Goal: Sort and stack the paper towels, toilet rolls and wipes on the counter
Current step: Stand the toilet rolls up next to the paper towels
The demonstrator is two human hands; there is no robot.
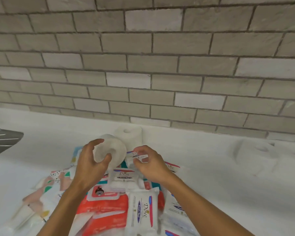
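Observation:
My left hand (pixel 90 166) grips a white toilet roll (pixel 115 150), lifted and tilted over a heap of packs on the white counter (pixel 220 181). My right hand (pixel 152 164) pinches a small white Dove wipes pack (pixel 137 155) just right of the roll. Below lie more white Dove packs (pixel 142 210), a red wipes pack (pixel 107 208) and patterned packs (pixel 53 184) at the left. An upright white paper towel roll (pixel 131 136) stands behind the hands. Several white rolls (pixel 262 155) sit at the right, blurred.
A grey brick-tile wall (pixel 143 57) rises behind the counter. A metal sink drainer (pixel 2 142) shows at the far left edge.

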